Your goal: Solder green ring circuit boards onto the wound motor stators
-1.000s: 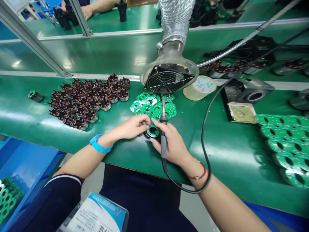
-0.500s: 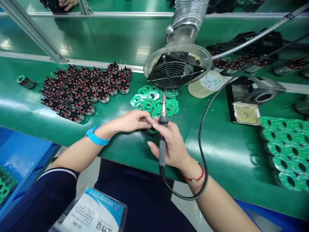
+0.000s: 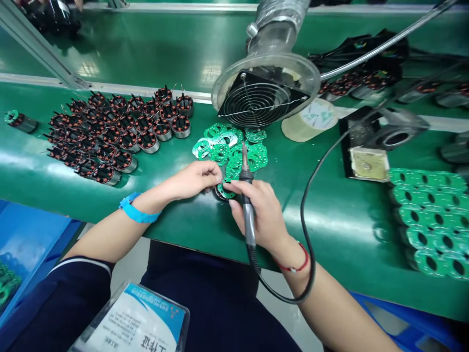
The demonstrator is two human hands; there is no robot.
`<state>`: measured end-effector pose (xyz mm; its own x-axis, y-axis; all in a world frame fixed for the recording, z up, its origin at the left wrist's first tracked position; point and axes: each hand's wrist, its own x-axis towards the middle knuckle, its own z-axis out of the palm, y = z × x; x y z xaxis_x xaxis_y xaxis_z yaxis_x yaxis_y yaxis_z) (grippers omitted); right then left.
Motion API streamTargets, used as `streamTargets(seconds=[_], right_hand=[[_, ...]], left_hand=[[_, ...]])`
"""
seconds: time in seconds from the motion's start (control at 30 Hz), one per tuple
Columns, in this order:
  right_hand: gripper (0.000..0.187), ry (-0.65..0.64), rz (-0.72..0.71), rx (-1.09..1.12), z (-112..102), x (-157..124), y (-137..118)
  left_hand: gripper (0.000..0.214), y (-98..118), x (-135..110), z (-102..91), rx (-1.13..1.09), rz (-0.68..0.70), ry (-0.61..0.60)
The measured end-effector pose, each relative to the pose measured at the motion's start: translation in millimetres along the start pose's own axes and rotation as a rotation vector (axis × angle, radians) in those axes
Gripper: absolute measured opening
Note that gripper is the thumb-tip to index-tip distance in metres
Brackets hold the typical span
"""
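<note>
My right hand (image 3: 266, 215) is closed round a soldering iron (image 3: 249, 222), its metal tip pointing away from me. Its index finger reaches to a green ring-shaped circuit board (image 3: 223, 189) on top of a motor stator (image 3: 221, 197), which stands on the bench between my hands. At the left edge of that board, my left hand (image 3: 192, 181) has thumb and fingers pinched together; whatever is between the fingertips is hidden. Just beyond lies a loose pile of green ring boards (image 3: 234, 154), partly behind the iron.
Many bare stators (image 3: 110, 129) stand in a cluster at left. A fume extractor fan (image 3: 256, 100) hangs over the pile. A tape roll (image 3: 311, 120), an iron stand with sponge (image 3: 370, 164) and board-topped stators (image 3: 432, 215) are at right. The iron's black cable (image 3: 304, 205) loops over my right forearm.
My hands have drawn slightly apart, uncovering more of the green board between them. The iron has tilted a little, still in my right hand. The whole view has shifted slightly.
</note>
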<state>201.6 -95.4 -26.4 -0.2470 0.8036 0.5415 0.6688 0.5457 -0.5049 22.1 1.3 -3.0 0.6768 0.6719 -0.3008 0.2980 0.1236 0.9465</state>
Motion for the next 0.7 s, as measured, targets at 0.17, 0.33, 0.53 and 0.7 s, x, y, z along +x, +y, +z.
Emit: streamTargets(seconds=[0.17,0.33,0.53,0.7], right_hand=[[0.044,0.087,0.063,0.098,-2,-4,2],[0.035,0.319,0.25,0.239,-7,-15,5],[0.021,0.338,0.235,0.3,-12,-22,5],[0.019,0.291,0.225,0.302,-13,-22,5]], left_hand=[[0.014,-3,4,1.3,0.101,0.085,0.058],[0.018,0,7,3.9,0.206,0.076,0.08],[0.019,-3,10,4.9,0.186,0.073,0.08],[0.017,-6,8,7.5,0.245,0.08,0.123]])
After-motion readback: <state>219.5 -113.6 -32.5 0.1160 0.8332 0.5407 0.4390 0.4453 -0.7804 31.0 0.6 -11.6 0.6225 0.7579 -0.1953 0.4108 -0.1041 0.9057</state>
